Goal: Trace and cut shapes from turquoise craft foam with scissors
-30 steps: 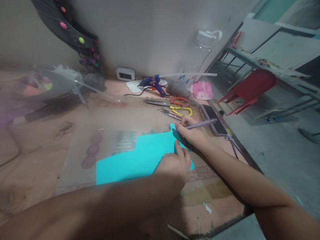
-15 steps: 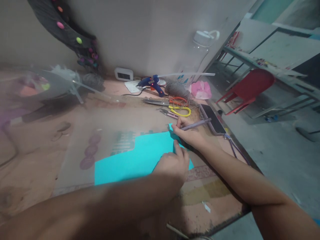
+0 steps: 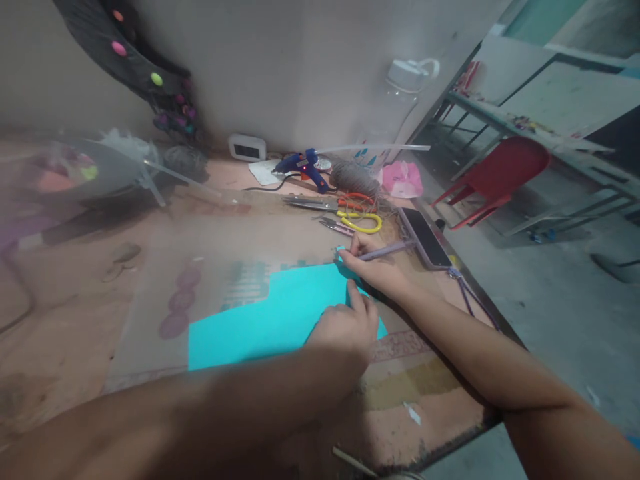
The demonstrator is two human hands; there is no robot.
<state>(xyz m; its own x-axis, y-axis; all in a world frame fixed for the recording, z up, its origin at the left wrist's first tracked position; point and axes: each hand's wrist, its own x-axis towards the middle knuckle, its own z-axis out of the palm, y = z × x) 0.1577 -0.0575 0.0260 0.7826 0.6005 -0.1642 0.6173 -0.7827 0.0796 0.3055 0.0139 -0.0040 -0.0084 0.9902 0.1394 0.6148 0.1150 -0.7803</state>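
A cut sheet of bright turquoise paper lies flat on the table, stepped along its far edge. My left hand rests on its right part, index finger stretched out and pressing down, the other fingers loosely bent, with nothing held. Just beyond it, my right hand is closed round a slim purple pen at the narrow far-right tip of the paper. The pen leans over with its back end towards the phone. Its writing tip is hard to make out.
Beyond the hands lie scissors with orange and yellow handles, small snips, a blue glue gun, grey yarn and a clear bottle. The table's edge runs along the right, with a red chair past it.
The right hand has shifted slightly at the paper's tip, and the pen's back end has moved a little left and down. The left hand and the paper stay in place.
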